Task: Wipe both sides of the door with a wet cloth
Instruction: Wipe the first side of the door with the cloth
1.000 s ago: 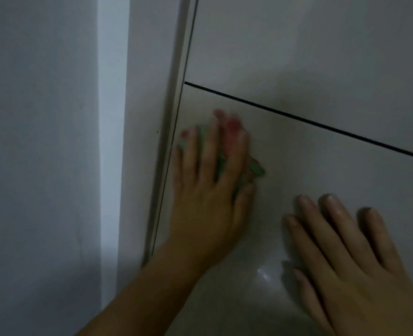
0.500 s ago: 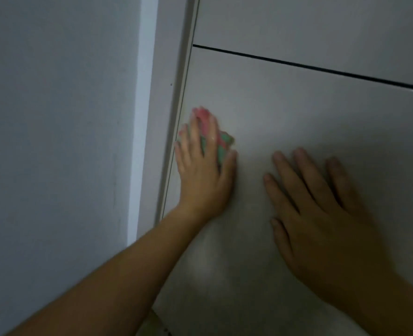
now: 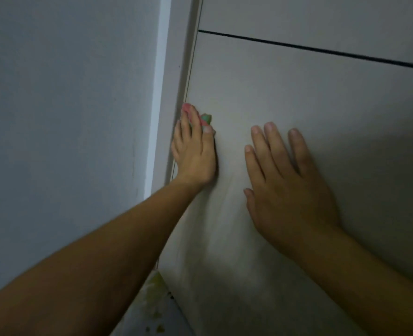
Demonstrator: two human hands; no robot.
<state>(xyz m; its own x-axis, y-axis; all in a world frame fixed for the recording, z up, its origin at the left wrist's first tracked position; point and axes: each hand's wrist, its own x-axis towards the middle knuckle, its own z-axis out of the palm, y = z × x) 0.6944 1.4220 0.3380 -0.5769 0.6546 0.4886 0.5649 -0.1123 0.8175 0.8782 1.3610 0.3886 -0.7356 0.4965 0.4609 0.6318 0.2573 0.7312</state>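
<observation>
The cloth (image 3: 202, 117), pink and green, was pressed against the pale door (image 3: 297, 98) by the left hand (image 3: 193, 151). Only a small part of the cloth was seen: a pink corner above the fingertips and a green piece just beside the index finger, toward the right hand. The rest was hidden under the left palm and fingers. The left hand was laid flat over the cloth with the fingers stretched upward; the cloth was held down more by pressure than by a closed grip. This hand was placed at the very edge of the door, and its outer side was touching the door frame (image 3: 176, 69), or was very near to it; which one could not be told.

The right hand (image 3: 287, 185) was spread flat on the door surface, with nothing held in it and the fingers pointed upward, a little apart from each other. It was kept beside the left hand, slightly lower, with a strip of bare door between the two. The cloth was not touched by it.

A thin dark groove (image 3: 321, 50) was seen across the door, well above both hands. Beyond the left hand, past the frame, a grey wall (image 3: 67, 117) was seen.
</observation>
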